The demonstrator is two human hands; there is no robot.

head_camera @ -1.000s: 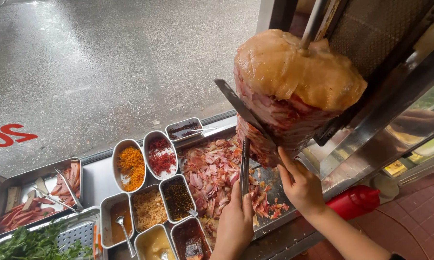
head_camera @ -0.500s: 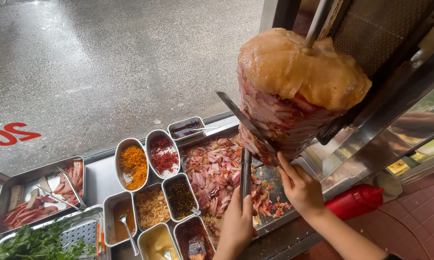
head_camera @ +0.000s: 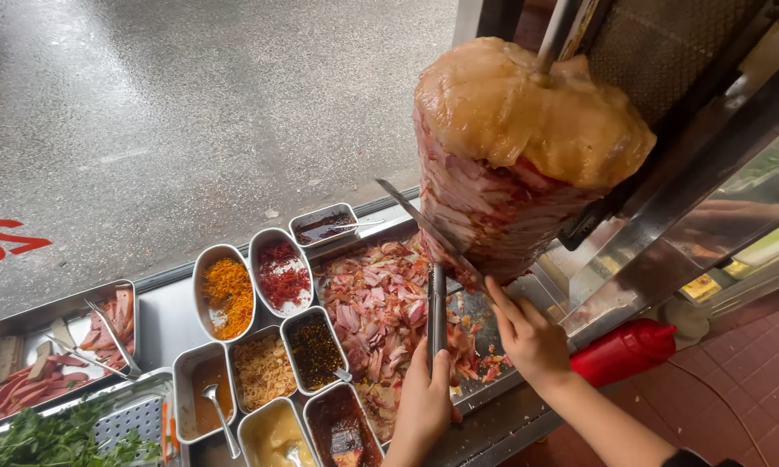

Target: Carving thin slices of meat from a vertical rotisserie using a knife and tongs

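The long knife point(head_camera: 424, 227) slants against the meat cone point(head_camera: 519, 164), its handle enclosed in the right hand's point(head_camera: 532, 337) grip; the left hand point(head_camera: 424, 402) grips metal tongs point(head_camera: 437, 316) upright beside it.

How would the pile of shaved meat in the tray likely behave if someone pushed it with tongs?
The shaved meat would probably slide and scatter, since it lies as loose thin strips. It looks glossy, so likely greasy and slippery. Single strips seem floppy and light.

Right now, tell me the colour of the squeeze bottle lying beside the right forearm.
The squeeze bottle is red, shown in the head view.
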